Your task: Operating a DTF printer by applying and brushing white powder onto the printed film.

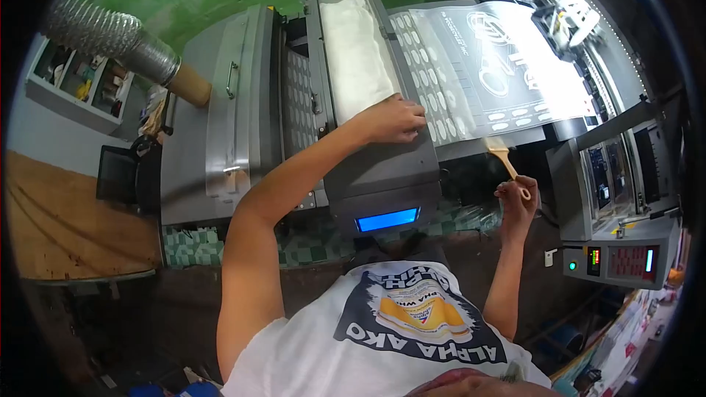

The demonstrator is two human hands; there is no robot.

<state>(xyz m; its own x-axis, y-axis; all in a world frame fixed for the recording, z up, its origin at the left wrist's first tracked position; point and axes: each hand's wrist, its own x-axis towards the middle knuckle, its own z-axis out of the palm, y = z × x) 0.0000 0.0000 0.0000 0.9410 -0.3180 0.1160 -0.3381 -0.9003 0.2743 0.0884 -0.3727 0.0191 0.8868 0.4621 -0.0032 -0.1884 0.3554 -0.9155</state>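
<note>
A flat brush (504,159) with a light wooden handle is held near its end by my right hand (519,200), whose fingers are closed round it. Its pale, blurred bristles are at the near edge of a printed film sheet (471,73). My left hand (397,119) lies at the near right corner of a long trough (379,7) of white powder (357,51). Its fingers are curled, and what they hold, if anything, is hidden. Beside this hand, the film carries rows of white oval prints and larger white graphics, under bright light.
Left of the trough stands a grey machine (198,140) with a clear lid and a silver duct (110,33). A blue display (387,219) faces me below the trough. At right is a printer (625,184) with a control panel (618,263). A dark monitor (118,174) stands far left.
</note>
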